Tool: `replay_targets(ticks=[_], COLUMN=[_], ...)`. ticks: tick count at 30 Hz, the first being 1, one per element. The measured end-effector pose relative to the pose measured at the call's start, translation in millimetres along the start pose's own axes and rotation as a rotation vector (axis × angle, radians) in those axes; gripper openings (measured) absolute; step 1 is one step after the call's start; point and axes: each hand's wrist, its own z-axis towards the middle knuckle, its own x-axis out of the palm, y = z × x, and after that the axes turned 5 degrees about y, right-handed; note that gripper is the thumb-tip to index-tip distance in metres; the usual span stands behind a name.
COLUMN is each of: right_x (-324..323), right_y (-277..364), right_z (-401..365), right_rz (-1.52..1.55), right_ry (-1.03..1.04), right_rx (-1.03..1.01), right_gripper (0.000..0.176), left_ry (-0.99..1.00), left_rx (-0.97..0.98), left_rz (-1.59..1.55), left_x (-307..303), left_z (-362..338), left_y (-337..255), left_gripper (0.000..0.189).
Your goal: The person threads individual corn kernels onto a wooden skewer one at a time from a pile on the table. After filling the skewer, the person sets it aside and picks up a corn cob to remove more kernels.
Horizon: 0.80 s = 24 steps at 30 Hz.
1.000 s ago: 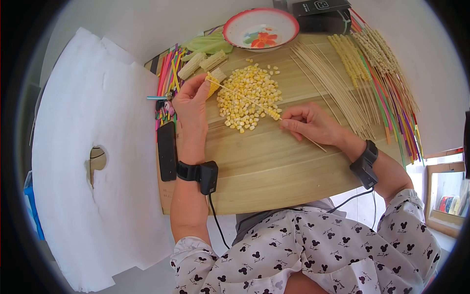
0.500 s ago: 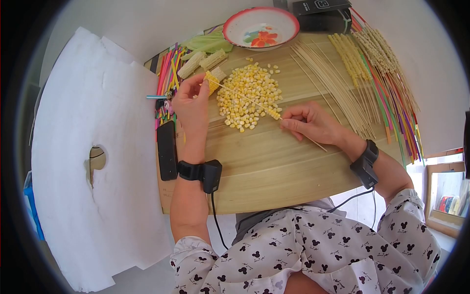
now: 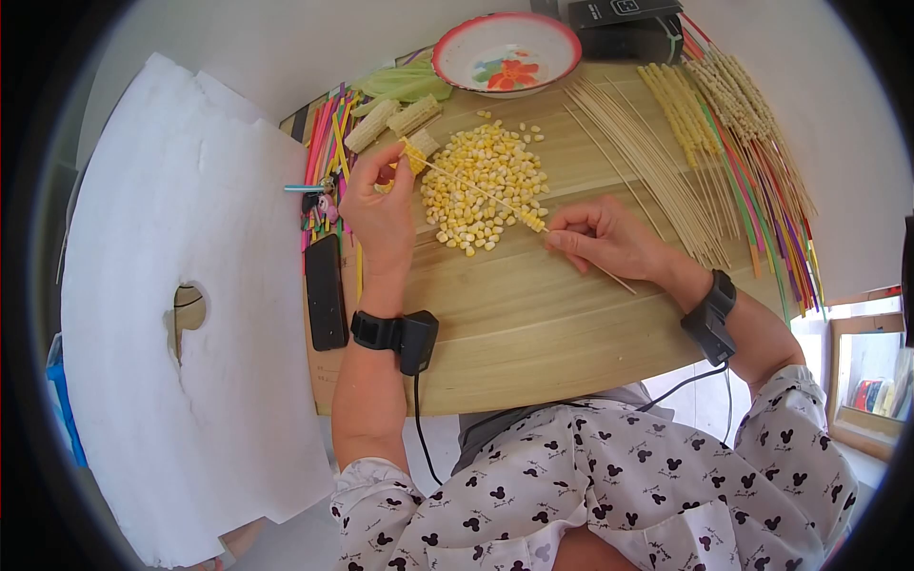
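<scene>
Pinching a thin skewer (image 3: 617,280), the R hand (image 3: 595,238) has thumb + fingertips clamped on it, lower end sticking out past the palm toward the table's near edge. Skewer slants up-left over the kernel pile (image 3: 481,157), its upper end at the L hand's fingers. A short row of threaded kernels (image 3: 531,221) sits on it just beyond the R fingertips. L hand (image 3: 379,195) is raised w/ fingers bent, right by a part-stripped cob (image 3: 420,143); can't tell if it grips cob, skewer tip or a loose kernel. Hands are apart, w/ the skewer spanning btwn them.

Pile lies on the wood table (image 3: 514,333), approx. btwn the hands & beyond. Two bare cobs (image 3: 373,126) lie past the L hand, green husk (image 3: 405,84) behind them. Red-rimmed bowl (image 3: 471,52) is at the far edge, next to a black box (image 3: 628,40). Off to the R: plain sticks (image 3: 647,176) in a bundle, then yellow loaded skewers (image 3: 678,109), then paler ones. Coloured strips lie at both sides. Phone (image 3: 326,292) is flat near the L forearm. Each wrist has a black strapped device (image 3: 419,341) w/ cable.
</scene>
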Motion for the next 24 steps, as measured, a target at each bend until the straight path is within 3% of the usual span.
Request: replay_targets(ticks=[18,24], right_x=[2,1], right_y=[3,3], right_z=[-1,0], right_rz=[-0.029,-0.003], right_ry=[-0.023,-0.024], right_rx=[0.003,-0.01], right_gripper=[0.024,0.024], left_ry=[-0.007,0.029], left_rx=[-0.031,-0.159], left_rz=[-0.172,-0.315], left_x=[16,21], left_z=[-10,-16], left_y=[6,0], left_gripper=[0.017,0.017])
